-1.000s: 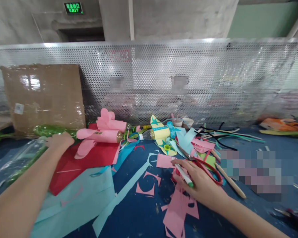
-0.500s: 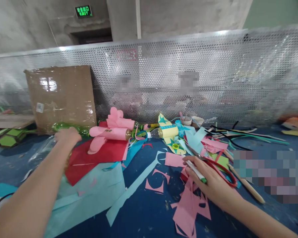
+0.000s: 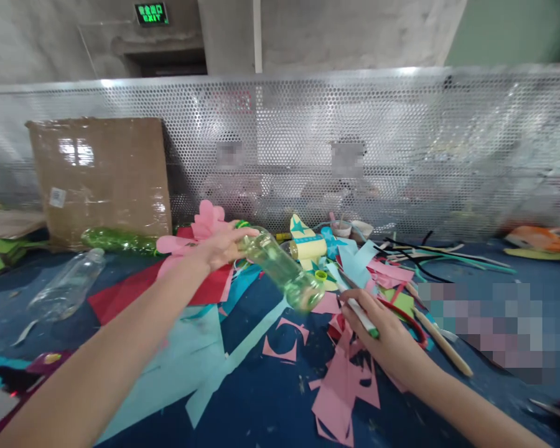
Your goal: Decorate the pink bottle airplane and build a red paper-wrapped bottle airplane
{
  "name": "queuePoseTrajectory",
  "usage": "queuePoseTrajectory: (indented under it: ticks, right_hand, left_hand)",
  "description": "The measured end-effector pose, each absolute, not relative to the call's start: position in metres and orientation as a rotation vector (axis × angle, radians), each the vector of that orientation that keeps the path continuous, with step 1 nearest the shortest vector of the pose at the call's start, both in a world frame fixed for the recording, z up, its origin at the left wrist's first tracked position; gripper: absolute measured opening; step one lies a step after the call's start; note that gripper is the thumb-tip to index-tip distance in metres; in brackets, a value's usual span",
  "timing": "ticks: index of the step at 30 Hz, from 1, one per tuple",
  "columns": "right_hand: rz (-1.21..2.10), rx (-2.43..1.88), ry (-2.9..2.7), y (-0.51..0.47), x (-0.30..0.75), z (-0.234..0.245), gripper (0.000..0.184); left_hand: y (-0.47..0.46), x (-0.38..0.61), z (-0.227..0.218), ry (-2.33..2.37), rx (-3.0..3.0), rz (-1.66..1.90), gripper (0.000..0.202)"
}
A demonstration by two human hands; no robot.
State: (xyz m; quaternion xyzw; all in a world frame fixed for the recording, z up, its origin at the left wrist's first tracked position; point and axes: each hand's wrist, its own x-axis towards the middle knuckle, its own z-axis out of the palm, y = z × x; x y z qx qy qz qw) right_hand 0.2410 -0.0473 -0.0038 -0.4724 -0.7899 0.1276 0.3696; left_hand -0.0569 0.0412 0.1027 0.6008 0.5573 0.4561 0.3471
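Observation:
My left hand (image 3: pixel 219 246) grips a light green plastic bottle (image 3: pixel 282 270) by its neck end and holds it tilted above the blue table (image 3: pixel 270 398). My right hand (image 3: pixel 382 339) rests on pink paper scraps (image 3: pixel 345 386) with a white marker with a green cap (image 3: pixel 363 318) held between its fingers. Red-handled scissors (image 3: pixel 408 318) lie just under and beside that hand. A pink paper-covered bottle plane (image 3: pixel 200 233) lies behind my left hand. A yellow bottle plane with teal stars (image 3: pixel 305 246) sits beyond the green bottle.
A clear bottle (image 3: pixel 68 289) and a dark green bottle (image 3: pixel 119 239) lie at the left near a cardboard box (image 3: pixel 100 177). Red (image 3: pixel 121 292) and light blue paper sheets (image 3: pixel 177 354) cover the near left. A perforated metal screen (image 3: pixel 354 137) closes the back. Sticks and strips (image 3: pixel 448 258) lie right.
My left hand has left the bottles at the left and swung right, now holding a light green bottle over the table. My right hand stays on the scraps with the marker.

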Motion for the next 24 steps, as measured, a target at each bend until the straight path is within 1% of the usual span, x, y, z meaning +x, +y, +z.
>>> queuePoseTrajectory:
  ticks: [2, 6, 10, 13, 16, 20, 24]
  right_hand:
    - [0.301, -1.298, -1.907, -0.044, 0.243, -0.002, 0.018]
    - [0.223, -1.368, -1.677, -0.034, 0.251, -0.001, 0.019]
    - [0.297, -1.356, -1.759, -0.031, 0.253, 0.001, 0.023]
    - [0.362, -1.331, -1.9, -0.037, 0.248, 0.007, 0.026]
    - [0.342, -1.296, -2.071, -0.044, 0.24, 0.014, 0.028]
    - [0.308, -1.509, -2.239, -0.038, 0.233, 0.019, 0.032]
    - [0.25, -1.699, -2.276, -0.007, 0.244, 0.028, 0.028]
  left_hand:
    - [0.047, -0.047, 0.083, 1.389, 1.48, 1.108, 0.025]
    - [0.054, -0.042, 0.047, 1.386, 1.43, 1.069, 0.031]
    - [0.058, -0.051, 0.024, 1.514, 1.543, 1.071, 0.031]
    - [0.057, -0.058, 0.017, 1.622, 1.741, 1.082, 0.036]
    - [0.054, -0.06, 0.015, 1.674, 1.984, 1.078, 0.035]
    - [0.047, -0.053, 0.013, 1.713, 2.282, 1.083, 0.032]
    - [0.042, -0.046, 0.01, 1.783, 2.495, 1.063, 0.031]
